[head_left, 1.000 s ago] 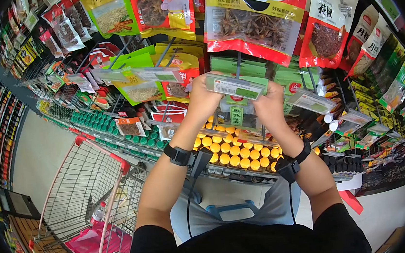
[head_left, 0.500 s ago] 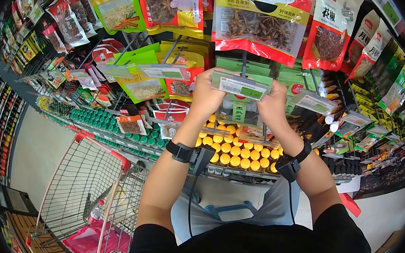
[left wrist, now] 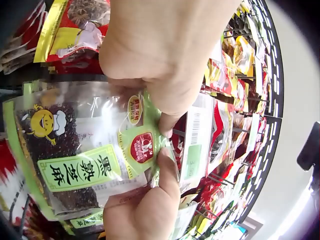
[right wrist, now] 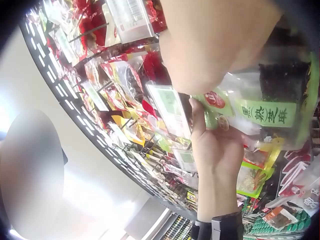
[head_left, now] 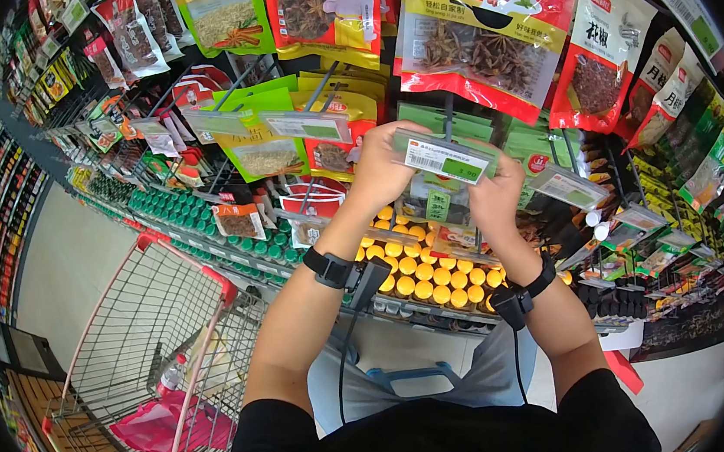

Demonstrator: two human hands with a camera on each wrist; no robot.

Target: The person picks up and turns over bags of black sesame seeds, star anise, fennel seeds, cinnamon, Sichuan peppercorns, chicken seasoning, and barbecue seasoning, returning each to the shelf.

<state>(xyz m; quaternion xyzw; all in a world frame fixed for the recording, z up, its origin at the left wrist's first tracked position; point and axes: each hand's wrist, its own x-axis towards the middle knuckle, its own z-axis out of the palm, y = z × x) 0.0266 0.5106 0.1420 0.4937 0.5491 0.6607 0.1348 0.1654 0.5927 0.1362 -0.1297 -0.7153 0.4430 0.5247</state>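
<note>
Both hands are at a green and clear bag of black sesame [left wrist: 75, 160], behind a hanging price tag [head_left: 445, 159]. In the head view my left hand [head_left: 382, 165] is at the tag's left side and my right hand [head_left: 498, 191] at its right. The left wrist view shows the left hand [left wrist: 155, 55] and right hand [left wrist: 145, 210] pinching the bag's green top edge, thumbs close together. From the right wrist view, the bag [right wrist: 270, 105] hangs between the right hand [right wrist: 215, 45] and the left hand [right wrist: 217, 152].
Large star anise bags [head_left: 484, 49] hang just above the hands, with a peppercorn bag [head_left: 598, 55] to the right. Yellow-capped bottles [head_left: 423, 272] stand below. At the lower left is a wire shopping cart [head_left: 159, 333] holding a pink bag [head_left: 168, 428].
The shelf goods and price tag have shifted slightly right in the head view. Both hands have shifted right with the tag, still at the sesame bag.
</note>
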